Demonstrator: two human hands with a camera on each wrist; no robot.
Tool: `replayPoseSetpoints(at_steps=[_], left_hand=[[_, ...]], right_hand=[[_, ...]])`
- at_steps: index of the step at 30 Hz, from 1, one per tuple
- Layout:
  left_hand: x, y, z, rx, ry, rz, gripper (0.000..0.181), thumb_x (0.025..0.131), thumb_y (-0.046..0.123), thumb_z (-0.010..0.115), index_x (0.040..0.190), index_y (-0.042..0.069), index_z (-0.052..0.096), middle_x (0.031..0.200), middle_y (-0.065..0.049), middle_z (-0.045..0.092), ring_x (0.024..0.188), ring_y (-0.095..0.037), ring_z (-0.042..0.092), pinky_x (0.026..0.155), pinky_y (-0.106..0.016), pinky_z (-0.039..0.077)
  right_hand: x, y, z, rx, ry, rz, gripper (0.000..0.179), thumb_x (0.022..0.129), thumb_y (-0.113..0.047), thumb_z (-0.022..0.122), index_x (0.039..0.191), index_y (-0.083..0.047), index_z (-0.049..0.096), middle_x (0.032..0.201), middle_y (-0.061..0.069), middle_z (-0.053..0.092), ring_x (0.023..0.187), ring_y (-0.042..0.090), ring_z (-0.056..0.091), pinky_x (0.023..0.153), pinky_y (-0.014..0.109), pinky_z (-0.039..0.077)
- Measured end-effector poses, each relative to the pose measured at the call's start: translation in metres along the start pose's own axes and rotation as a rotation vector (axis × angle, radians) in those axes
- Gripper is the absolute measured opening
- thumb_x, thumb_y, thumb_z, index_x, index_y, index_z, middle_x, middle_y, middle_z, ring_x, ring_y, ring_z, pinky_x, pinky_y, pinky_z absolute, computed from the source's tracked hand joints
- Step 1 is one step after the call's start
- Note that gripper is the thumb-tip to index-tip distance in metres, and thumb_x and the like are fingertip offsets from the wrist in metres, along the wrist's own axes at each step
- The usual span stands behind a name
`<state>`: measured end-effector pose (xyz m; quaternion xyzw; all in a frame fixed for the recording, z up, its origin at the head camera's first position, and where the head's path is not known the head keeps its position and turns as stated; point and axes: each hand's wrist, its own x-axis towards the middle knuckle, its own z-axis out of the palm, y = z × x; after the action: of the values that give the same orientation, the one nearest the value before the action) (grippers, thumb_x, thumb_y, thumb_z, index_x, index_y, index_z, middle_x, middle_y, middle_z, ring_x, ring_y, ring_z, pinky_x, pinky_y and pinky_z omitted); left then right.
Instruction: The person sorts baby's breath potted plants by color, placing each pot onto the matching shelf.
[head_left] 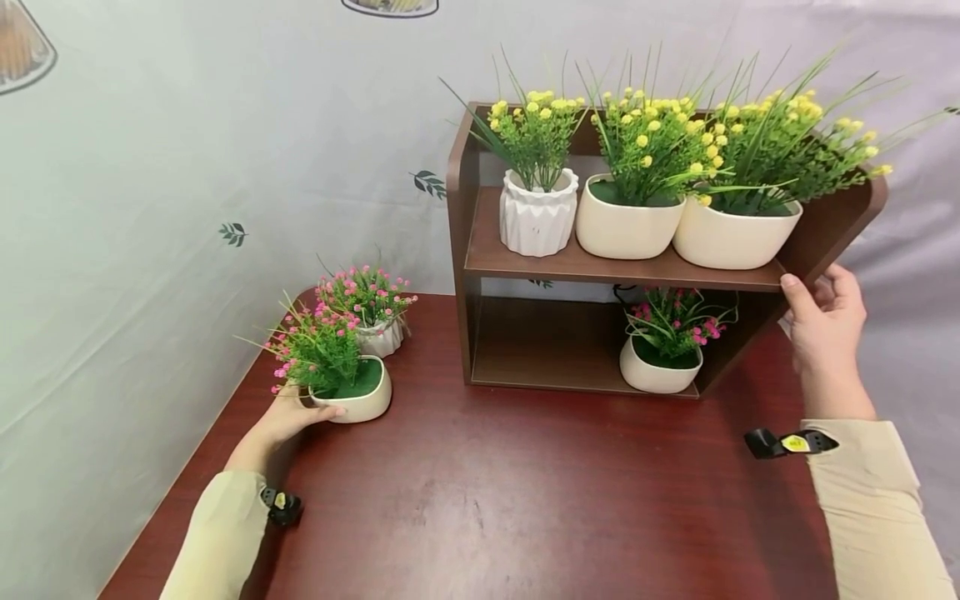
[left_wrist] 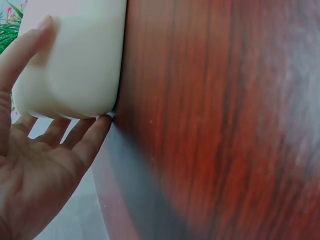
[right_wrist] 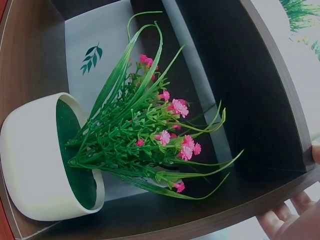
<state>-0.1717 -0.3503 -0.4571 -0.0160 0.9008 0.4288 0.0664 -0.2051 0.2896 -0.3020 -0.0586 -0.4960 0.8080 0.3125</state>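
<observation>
At the table's left, my left hand (head_left: 288, 414) holds the end of a cream oval pot with pink artificial flowers (head_left: 363, 402). In the left wrist view the thumb lies along the pot's side (left_wrist: 82, 60) and the fingers touch its end. Just behind it stands a white fluted pot of pink flowers (head_left: 382, 339). My right hand (head_left: 828, 325) grips the right side panel of a brown two-tier shelf (head_left: 555, 342), thumb at the front edge. On the lower tier, toward the right, sits a cream pot with pink flowers (right_wrist: 37, 160).
Along the upper tier are a white fluted pot (head_left: 538, 217) and two cream oval pots (head_left: 630, 229), all with yellow flowers. The shelf stands on a dark red table (head_left: 510, 492). A pale patterned cloth (head_left: 337, 167) hangs behind and at the left.
</observation>
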Motion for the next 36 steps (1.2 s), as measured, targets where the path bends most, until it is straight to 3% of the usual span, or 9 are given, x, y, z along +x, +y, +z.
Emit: replayPoseSetpoints(at_steps=[6,8,10,14,17,20,30,36], left_hand=[[-0.003,0.001,0.003,0.000,-0.004,0.041,0.079,0.080,0.024,0.074,0.135,-0.016,0.034,0.130,-0.035,0.046,0.119,-0.040,0.045,0.098,-0.050,0.040],[-0.003,0.001,0.004,-0.019,0.001,0.067,0.078,0.080,0.022,0.074,0.136,-0.012,0.033,0.131,-0.033,0.046,0.121,-0.038,0.044,0.099,-0.048,0.038],[-0.003,0.002,0.006,-0.022,0.014,0.094,0.075,0.080,0.022,0.075,0.136,-0.008,0.036,0.132,-0.029,0.048,0.121,-0.029,0.044,0.100,-0.040,0.037],[-0.005,0.003,0.011,-0.063,0.022,0.153,0.068,0.079,0.018,0.077,0.134,-0.004,0.042,0.130,-0.022,0.052,0.110,0.004,0.044,0.093,-0.016,0.035],[-0.009,0.005,0.016,-0.082,0.026,0.179,0.065,0.078,0.016,0.078,0.132,-0.004,0.046,0.128,-0.021,0.055,0.102,0.016,0.041,0.088,-0.008,0.033],[-0.013,0.009,0.020,-0.066,0.052,0.200,0.061,0.077,0.017,0.079,0.127,-0.003,0.050,0.122,-0.020,0.059,0.099,0.015,0.044,0.086,-0.008,0.036],[-0.019,0.020,0.036,-0.039,0.129,0.308,0.072,0.069,0.014,0.085,0.130,-0.003,0.048,0.123,-0.021,0.058,0.104,0.019,0.040,0.089,-0.002,0.029],[-0.023,0.027,0.047,-0.088,0.144,0.331,0.067,0.068,0.008,0.084,0.125,-0.006,0.052,0.126,-0.022,0.053,0.105,0.018,0.037,0.089,-0.002,0.029]], right_hand=[[0.002,0.002,-0.003,0.010,-0.005,0.011,0.033,0.080,0.010,0.068,0.107,-0.008,0.064,0.091,0.005,0.065,0.075,0.012,0.060,0.054,0.018,0.053],[0.002,0.001,-0.003,0.003,0.000,0.008,0.033,0.080,0.010,0.067,0.107,-0.008,0.064,0.091,0.005,0.065,0.075,0.012,0.060,0.054,0.017,0.053],[0.003,0.000,-0.003,0.000,0.006,0.003,0.032,0.081,0.011,0.066,0.106,-0.008,0.064,0.090,0.005,0.065,0.075,0.012,0.060,0.053,0.017,0.052],[0.002,0.000,-0.003,0.001,0.006,-0.004,0.032,0.081,0.012,0.066,0.106,-0.008,0.065,0.089,0.004,0.065,0.075,0.012,0.059,0.053,0.017,0.052],[0.001,0.000,-0.003,0.003,0.002,0.006,0.032,0.080,0.011,0.067,0.106,-0.009,0.065,0.088,0.004,0.065,0.074,0.012,0.060,0.053,0.017,0.052],[0.001,0.000,-0.002,0.005,-0.004,0.020,0.033,0.080,0.009,0.069,0.107,-0.009,0.065,0.088,0.004,0.065,0.072,0.011,0.060,0.051,0.017,0.051],[0.001,0.000,0.000,-0.025,0.002,0.011,0.033,0.081,0.008,0.068,0.107,-0.011,0.066,0.087,0.002,0.064,0.070,0.010,0.058,0.046,0.016,0.045],[0.001,-0.001,-0.002,-0.026,-0.010,0.012,0.033,0.080,0.007,0.069,0.107,-0.012,0.066,0.088,0.002,0.064,0.069,0.009,0.057,0.045,0.016,0.043]])
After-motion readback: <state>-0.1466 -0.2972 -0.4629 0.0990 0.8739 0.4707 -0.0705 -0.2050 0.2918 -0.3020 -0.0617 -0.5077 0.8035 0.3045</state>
